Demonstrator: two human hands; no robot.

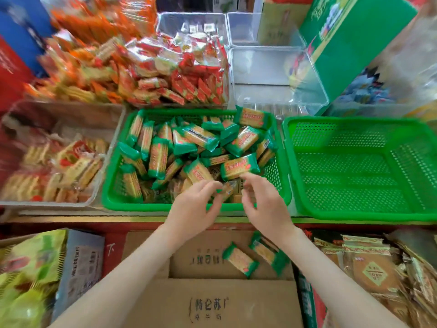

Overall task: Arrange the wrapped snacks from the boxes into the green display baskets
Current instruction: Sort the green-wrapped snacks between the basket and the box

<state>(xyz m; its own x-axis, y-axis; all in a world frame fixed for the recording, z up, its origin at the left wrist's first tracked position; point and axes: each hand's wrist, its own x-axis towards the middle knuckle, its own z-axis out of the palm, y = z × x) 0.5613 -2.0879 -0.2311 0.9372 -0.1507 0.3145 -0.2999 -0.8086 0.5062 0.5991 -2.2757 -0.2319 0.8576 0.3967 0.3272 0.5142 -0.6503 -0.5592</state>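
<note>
The left hand (pixel 196 204) pinches a blurred snack pack (pixel 228 189) at the full green basket's (pixel 142 206) six o'clock rim, long axis toward one o'clock, while the right hand (pixel 266 205), loosely curled and empty, hovers just at its three o'clock.

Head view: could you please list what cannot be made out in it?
All in the head view.
Packet between left hand and right hand: blurred, fingers cover it; grip unclear.
Snacks in left tray: motion blur, labels unreadable.
Cardboard box: cut off by bottom edge.
</note>
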